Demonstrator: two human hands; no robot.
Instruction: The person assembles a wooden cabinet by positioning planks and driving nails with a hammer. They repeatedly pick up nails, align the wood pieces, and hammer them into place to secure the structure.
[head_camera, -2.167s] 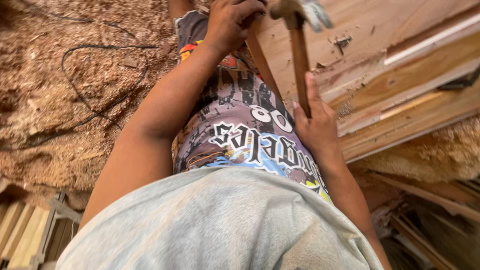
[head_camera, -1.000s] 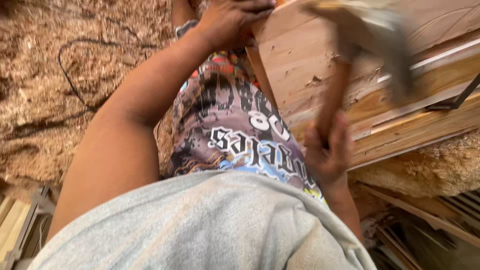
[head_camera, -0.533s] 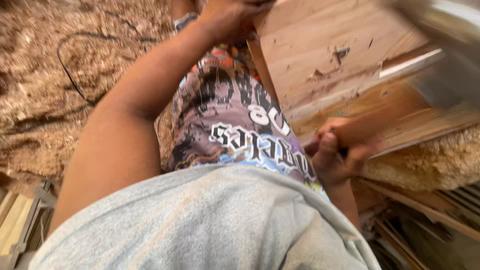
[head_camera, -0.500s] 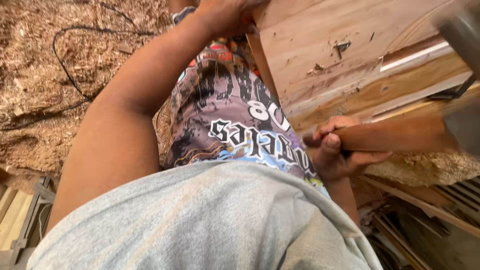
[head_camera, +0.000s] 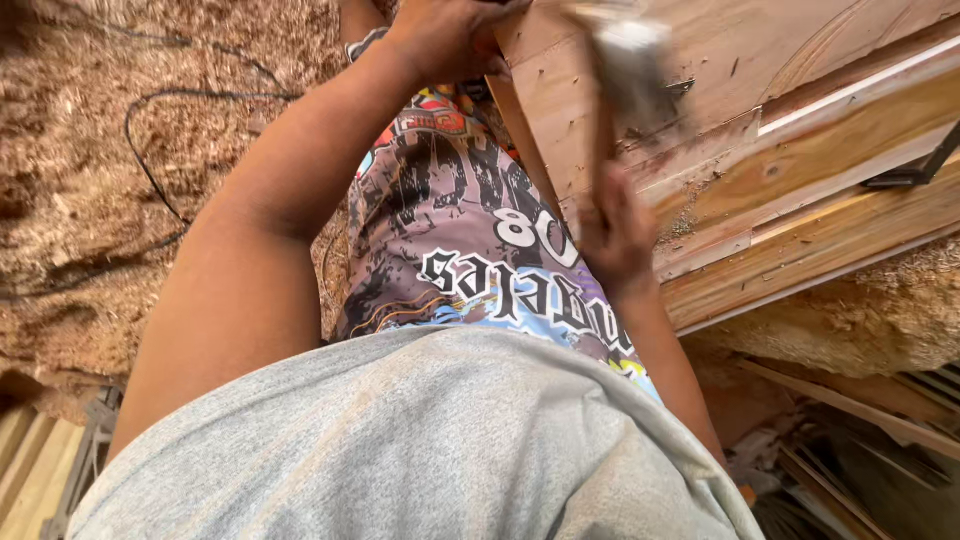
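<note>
Two hands on this job, and honestly the trick with hammering on a panel like this is keeping the steadying hand well off the strike spot and letting the swing come from the elbow, not the wrist. I'd also keep the face square to the wood so it doesn't glance off toward the edge.

Right hand is wrapped tight around the wooden handle of the hammer, fingers fully closed, gripping low on the shaft. The head is blurred with motion, sitting over the wooden panel near its left edge, just past the near corner. Can't tell if it's touching the wood.

Left hand is up at the panel's far left corner, fingers curled down over the edge and clamped on it, partly cut off by the frame.

Sawdust floor with a black cable lies off to the left.
</note>
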